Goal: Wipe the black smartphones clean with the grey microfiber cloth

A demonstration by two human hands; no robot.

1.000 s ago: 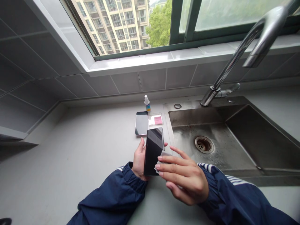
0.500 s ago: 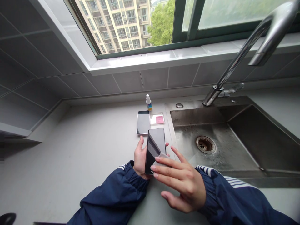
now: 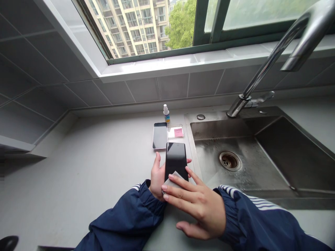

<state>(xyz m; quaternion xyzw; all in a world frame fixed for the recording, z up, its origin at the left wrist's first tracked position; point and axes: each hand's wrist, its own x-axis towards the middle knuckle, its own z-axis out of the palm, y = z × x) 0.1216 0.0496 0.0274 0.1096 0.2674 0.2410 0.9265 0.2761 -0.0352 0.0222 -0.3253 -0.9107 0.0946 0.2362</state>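
A black smartphone (image 3: 176,158) lies tilted in my left hand (image 3: 157,177), whose thumb is along its left edge and fingertips show at its right edge. My right hand (image 3: 197,205) presses a small grey wiping cloth (image 3: 172,177) against the lower part of the screen with stretched fingers, its thumb held away. The fingers cover part of the cloth and the phone's lower end. Just beyond the held phone, a second phone (image 3: 159,135) with a dark screen and light rim lies on the counter. Beside it are a clear phone case (image 3: 171,131) with a pink label and a small white-capped bottle (image 3: 166,114).
A pale counter (image 3: 104,150) extends to the left. To the right is a steel sink (image 3: 209,167) with a drain (image 3: 230,160) and a tall chrome faucet (image 3: 264,66). A tiled wall (image 3: 172,87) and an open window stand behind.
My right hand and the cloth have slid a little left and down across the screen, uncovering more of its right side. My left hand still holds the phone, now tilted slightly differently.
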